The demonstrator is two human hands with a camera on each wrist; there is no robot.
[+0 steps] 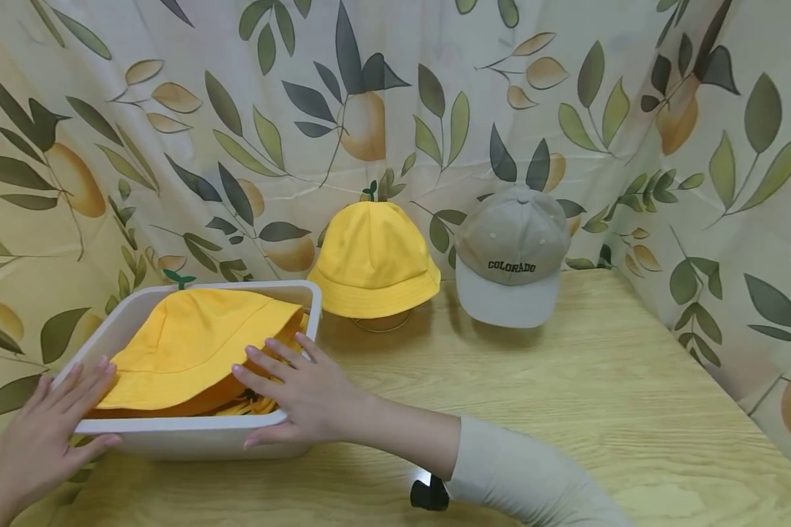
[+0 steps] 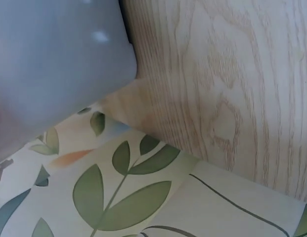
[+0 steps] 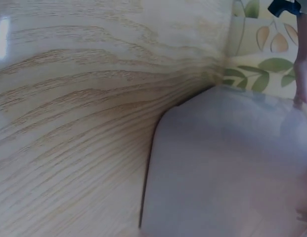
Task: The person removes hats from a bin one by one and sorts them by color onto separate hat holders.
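A white plastic bin (image 1: 184,423) stands at the left of the table. On top in it lies a yellow bucket hat (image 1: 191,344) with a green sprout on its crown, brim tilted up at the right. Under that brim, more yellow fabric and cords show. My left hand (image 1: 46,432) is at the bin's front left corner, straight fingers reaching the brim, thumb outside the front wall. At the right end, my right hand (image 1: 310,399) spreads its fingers over the rim and brim, thumb low on the front. Both wrist views show the bin's outer wall (image 3: 217,173).
Behind and right of the bin, another yellow hat (image 1: 376,256) sits on a wire stand. Beside it is a grey cap (image 1: 517,256) lettered COLORADO. A leaf-patterned curtain (image 1: 395,110) closes off the back and sides of the wooden table (image 1: 567,380).
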